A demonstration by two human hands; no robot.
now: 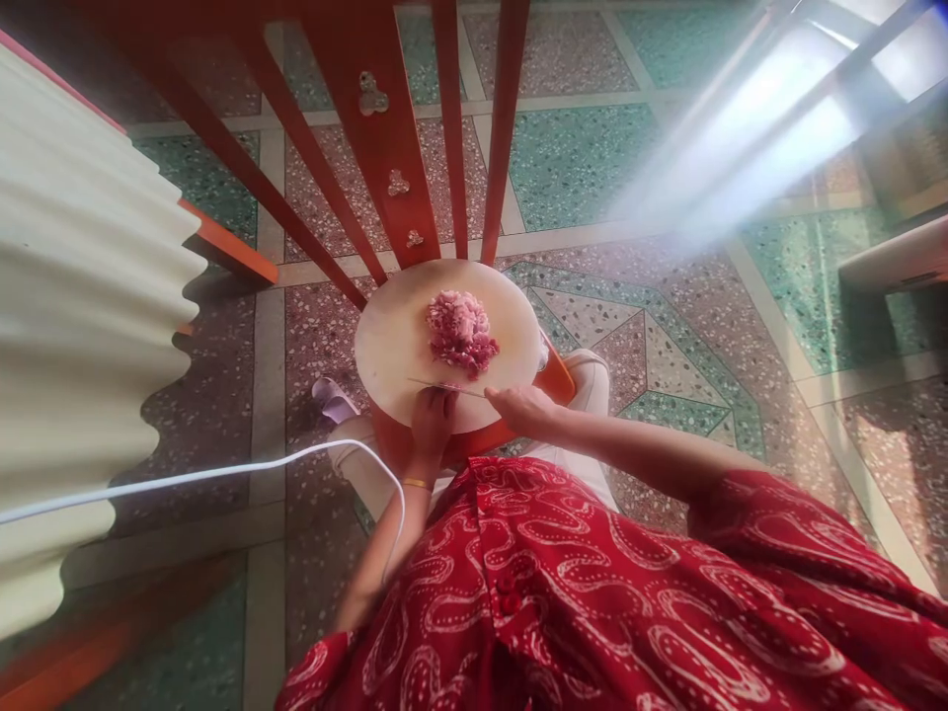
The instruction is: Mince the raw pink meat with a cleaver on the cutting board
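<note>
A round pale cutting board (385, 326) lies on the seat of an orange-red chair, between my knees. On it sits a heap of finely chopped pink and dark-red food (463, 331), its kind unclear from here. My right hand (522, 408) grips the handle of a knife (426, 382), whose thin blade points left across the near part of the board. Close to the blade, my left hand (434, 420) rests on the board's near edge with its fingers drawn together. Small pink bits show by its fingertips; what the fingers hold is mostly hidden.
Behind the board rises the slatted chair back (377, 118). A pale pleated curtain or cloth (81, 296) hangs at the left. One white cable (244, 469) crosses from the left to my left arm. Patterned terrazzo floor (585, 158) surrounds the chair, with bright glare at upper right.
</note>
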